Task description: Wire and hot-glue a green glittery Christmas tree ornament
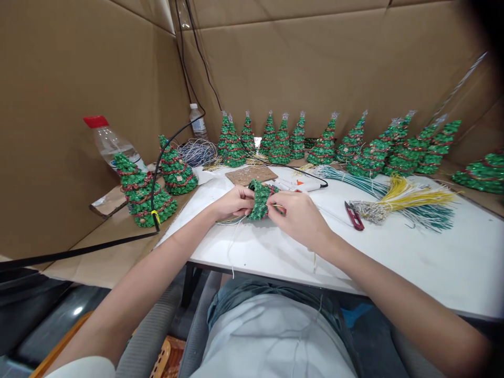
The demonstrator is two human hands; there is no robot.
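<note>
A small green Christmas tree (259, 202) with red trim lies tipped between my hands, above the white table (220, 247). My left hand (235, 201) is closed on its left side, fingers partly hidden behind it. At its right side, my right hand (296, 214) is pinched round a thin yellow wire whose short end shows by the fingertips. A pale loose wire (232, 247) hangs from beneath the tree over the table's front edge. Just beyond my right hand lies a white glue gun (303, 184), partly covered. Red thread snips (354, 216) rest farther right.
Several finished-looking trees (281, 142) line the back, with two more trees (145, 191) at left. Bundles of yellow wires (413, 194) and green wires (354, 181) lie right. A brown board (252, 176), a large bottle (114, 144) and a black cable (157, 168) are also here.
</note>
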